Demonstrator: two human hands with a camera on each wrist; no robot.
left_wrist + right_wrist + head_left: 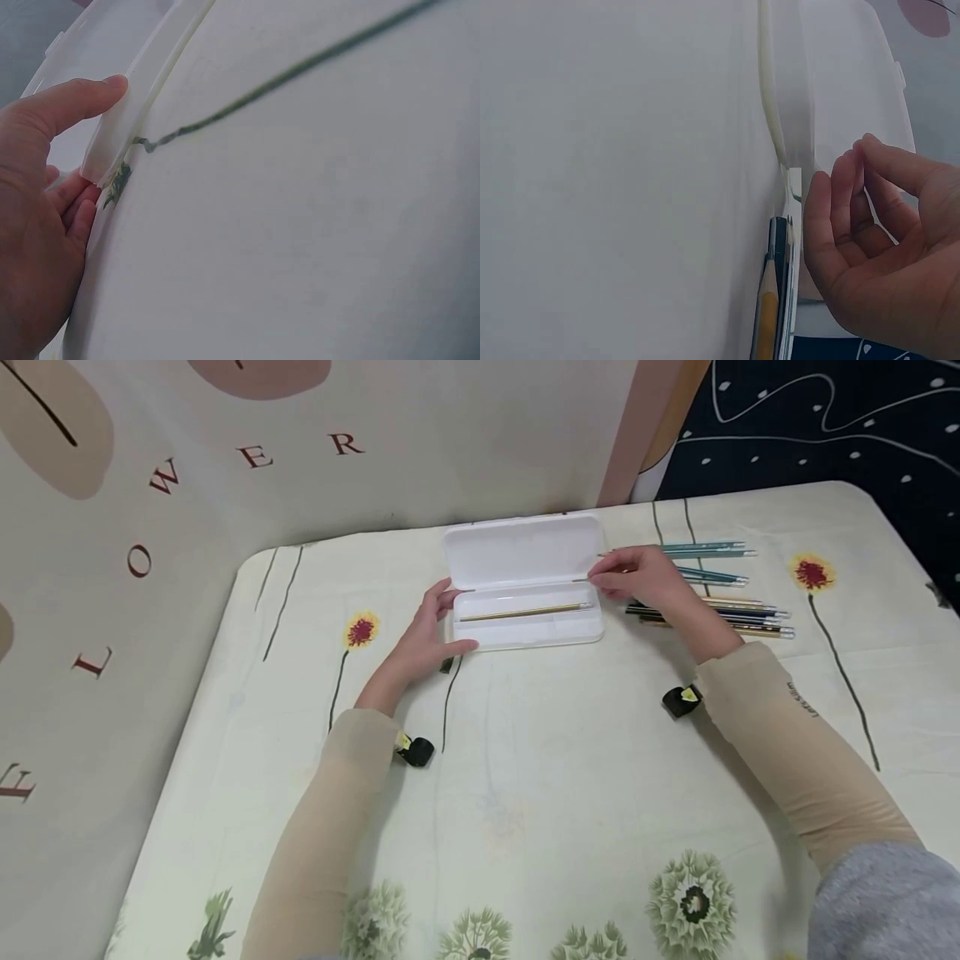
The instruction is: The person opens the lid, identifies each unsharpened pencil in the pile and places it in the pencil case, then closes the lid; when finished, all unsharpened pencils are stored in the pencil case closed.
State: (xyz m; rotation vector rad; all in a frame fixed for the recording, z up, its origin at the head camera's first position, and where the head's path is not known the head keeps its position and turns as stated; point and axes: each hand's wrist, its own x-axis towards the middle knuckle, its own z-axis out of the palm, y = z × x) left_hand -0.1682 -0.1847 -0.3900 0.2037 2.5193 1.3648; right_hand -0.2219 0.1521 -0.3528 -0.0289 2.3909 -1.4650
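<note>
A white plastic pencil case (525,635) lies with its lid (525,552) raised on the cloth. One gold-coloured pencil (525,612) is inside it. My left hand (427,639) grips the case's left end; in the left wrist view its thumb (94,97) lies over the rim and the fingers pass behind. Beside the case's right end is my right hand (641,578), fingers curled. The right wrist view shows its thumb and fingertips (844,165) drawn together, with nothing visible between them. A pencil tip (602,555) shows just beyond this hand.
Several teal pencils (708,552) lie right of the case, partly hidden by my right hand. Nearer me are several dark and gold pencils (738,617). A flower-printed cloth (540,760) covers the table, and a lettered wall hanging (450,452) rises behind it.
</note>
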